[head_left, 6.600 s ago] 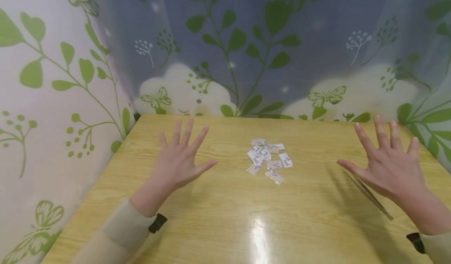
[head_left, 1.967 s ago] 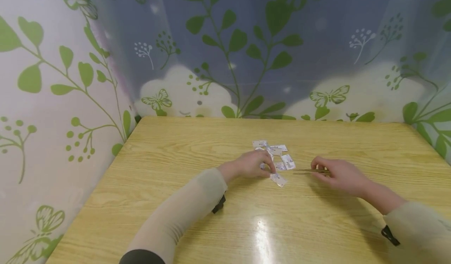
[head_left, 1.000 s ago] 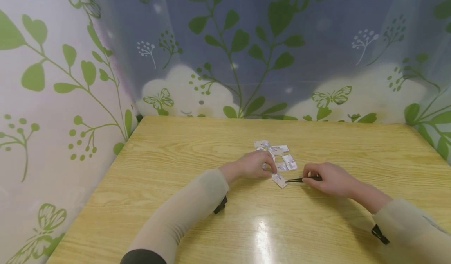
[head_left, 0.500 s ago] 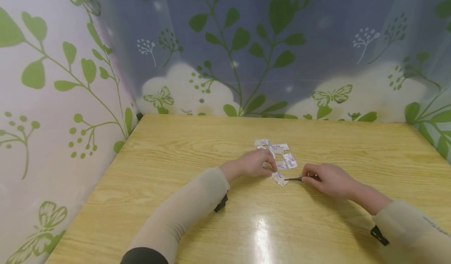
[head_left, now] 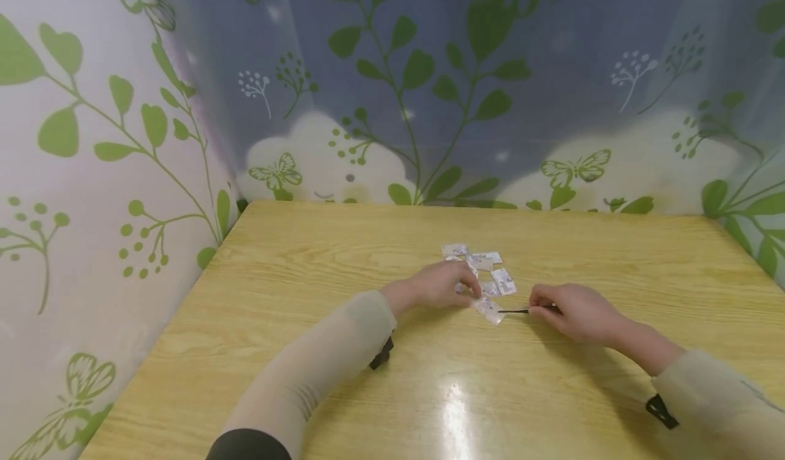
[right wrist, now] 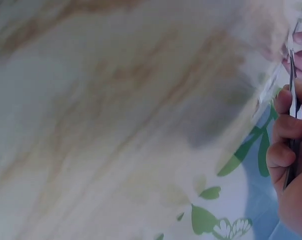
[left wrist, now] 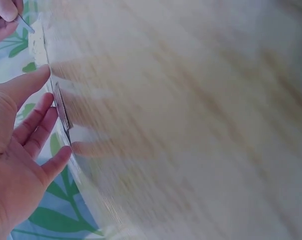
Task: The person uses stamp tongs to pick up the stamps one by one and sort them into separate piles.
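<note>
Near the middle of the table, my left hand (head_left: 438, 285) pinches the left corner of a small flat printed packet (head_left: 492, 314) between thumb and index finger. Its other fingers hang loosely curled over more packets, partly hiding them. In the left wrist view a packet (left wrist: 63, 107) lies by those fingertips. My right hand (head_left: 576, 312) grips dark metal tweezers (head_left: 515, 311) that point left. The tweezers' tips overlap the right part of the pinched packet. Seen from the right wrist, the curled fingers (right wrist: 282, 155) wrap the tweezers' shaft (right wrist: 291, 172).
Just behind the hands lie several similar packets (head_left: 504, 281), some overlapping. The wood-grain table (head_left: 343, 392) spreads around them, with a bright reflection at the front. Curtains (head_left: 368, 105) with green leaf prints stand along its back and left sides.
The spread hands came in to the packets, and the right hand picked the tweezers up off the table. Lately the tweezers closed over the front packet, which now looks slightly tilted.
</note>
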Demonstrator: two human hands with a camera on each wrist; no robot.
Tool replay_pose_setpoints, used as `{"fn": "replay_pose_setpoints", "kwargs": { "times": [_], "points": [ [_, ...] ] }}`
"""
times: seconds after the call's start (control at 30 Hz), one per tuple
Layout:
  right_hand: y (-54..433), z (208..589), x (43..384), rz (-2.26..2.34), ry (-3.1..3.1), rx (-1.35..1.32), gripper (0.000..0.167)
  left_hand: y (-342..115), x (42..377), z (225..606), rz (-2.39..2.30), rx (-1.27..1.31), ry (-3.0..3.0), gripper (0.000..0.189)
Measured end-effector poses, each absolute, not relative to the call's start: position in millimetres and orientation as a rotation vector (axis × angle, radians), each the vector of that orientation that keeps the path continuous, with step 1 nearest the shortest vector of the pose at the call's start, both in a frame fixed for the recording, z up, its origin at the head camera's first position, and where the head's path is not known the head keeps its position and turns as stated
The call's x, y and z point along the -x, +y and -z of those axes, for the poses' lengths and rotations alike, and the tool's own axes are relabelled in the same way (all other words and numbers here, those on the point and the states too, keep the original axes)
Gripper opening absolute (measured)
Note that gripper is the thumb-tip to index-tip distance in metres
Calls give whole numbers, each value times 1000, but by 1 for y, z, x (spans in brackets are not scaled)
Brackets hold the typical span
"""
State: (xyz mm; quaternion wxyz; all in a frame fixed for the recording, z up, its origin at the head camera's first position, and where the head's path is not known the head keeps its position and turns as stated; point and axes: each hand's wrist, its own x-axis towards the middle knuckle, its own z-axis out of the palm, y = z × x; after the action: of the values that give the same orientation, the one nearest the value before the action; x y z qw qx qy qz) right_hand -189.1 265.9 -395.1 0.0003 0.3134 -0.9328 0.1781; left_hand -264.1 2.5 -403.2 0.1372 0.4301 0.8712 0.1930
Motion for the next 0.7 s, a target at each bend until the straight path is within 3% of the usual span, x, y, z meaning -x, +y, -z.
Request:
{"fn": "replay_pose_setpoints", "kwargs": {
  "times": [0.7],
  "points": [
    [261, 392, 177, -635, -2930, -1178, 10, -4, 239, 395, -688, -1386, 2379, 8]
  ]
}}
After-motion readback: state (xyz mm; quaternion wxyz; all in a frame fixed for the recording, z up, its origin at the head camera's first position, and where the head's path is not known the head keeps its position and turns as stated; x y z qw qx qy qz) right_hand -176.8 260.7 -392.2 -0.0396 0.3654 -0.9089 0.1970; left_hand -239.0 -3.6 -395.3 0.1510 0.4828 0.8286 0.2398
